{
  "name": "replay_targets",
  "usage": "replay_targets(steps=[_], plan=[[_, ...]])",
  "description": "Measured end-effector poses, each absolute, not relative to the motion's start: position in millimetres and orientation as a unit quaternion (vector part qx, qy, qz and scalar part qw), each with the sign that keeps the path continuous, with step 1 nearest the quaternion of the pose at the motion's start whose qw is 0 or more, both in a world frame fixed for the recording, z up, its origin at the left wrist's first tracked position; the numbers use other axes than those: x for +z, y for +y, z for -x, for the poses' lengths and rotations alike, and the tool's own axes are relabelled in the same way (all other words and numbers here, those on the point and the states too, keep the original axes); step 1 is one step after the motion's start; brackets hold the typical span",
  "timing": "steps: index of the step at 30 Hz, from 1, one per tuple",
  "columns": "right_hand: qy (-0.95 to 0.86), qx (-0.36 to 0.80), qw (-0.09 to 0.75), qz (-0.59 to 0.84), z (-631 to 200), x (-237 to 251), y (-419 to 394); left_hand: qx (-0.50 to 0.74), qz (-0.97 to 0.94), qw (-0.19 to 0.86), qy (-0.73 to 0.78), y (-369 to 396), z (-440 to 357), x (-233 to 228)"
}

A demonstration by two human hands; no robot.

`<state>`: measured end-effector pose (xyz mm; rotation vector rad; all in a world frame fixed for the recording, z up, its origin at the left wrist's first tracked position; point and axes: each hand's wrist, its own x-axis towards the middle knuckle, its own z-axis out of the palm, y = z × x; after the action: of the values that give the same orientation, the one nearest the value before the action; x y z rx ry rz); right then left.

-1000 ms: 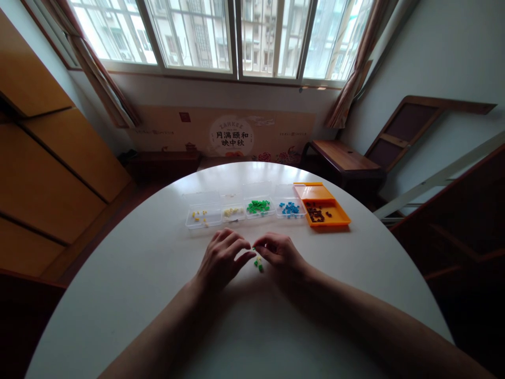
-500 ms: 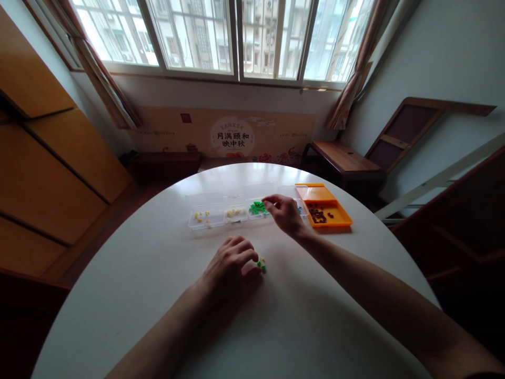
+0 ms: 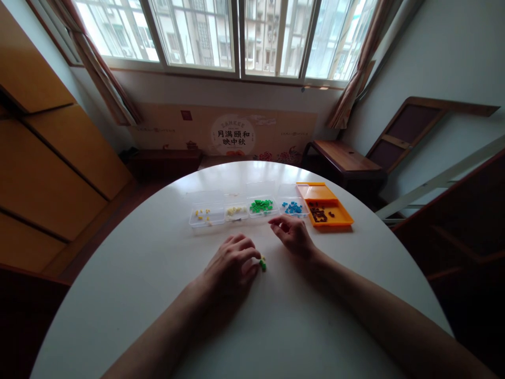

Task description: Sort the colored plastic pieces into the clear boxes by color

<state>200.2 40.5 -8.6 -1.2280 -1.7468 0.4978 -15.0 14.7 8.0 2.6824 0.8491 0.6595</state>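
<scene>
Our left hand curls beside the pieces, our right hand half-closed; we can't tell whether either grips. Boxes and a case stand beyond, nearer the surface's far edge.

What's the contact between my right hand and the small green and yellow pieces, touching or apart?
Apart. The head view shows a strip of white tabletop between the right hand and the green and yellow pieces.

L hand is by green/cream pcs on wht table — R hand nr boxed blue pcs.
</scene>
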Motion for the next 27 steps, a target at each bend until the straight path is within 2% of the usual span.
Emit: replay_targets(steps=[12, 17, 22, 27], plan=[[-0.719, 0.212, 0.453, 0.483, -192, -8, 25, 0.232, -0.925, 0.108, 0.280, 19, 13, 4], [-0.737, 0.182, 0.465, 0.455, -186, -5, 18, 0.370, -0.831, 0.241, 0.339, 27, 15, 3], [-0.785, 0.134, 0.462, 0.390, -177, -1, 7, 0.403, -0.722, 0.416, 0.379, 29, 14, 5], [-0.793, 0.115, 0.463, 0.380, -172, 0, 4, 0.397, -0.705, 0.447, 0.380, 27, 9, 5]])
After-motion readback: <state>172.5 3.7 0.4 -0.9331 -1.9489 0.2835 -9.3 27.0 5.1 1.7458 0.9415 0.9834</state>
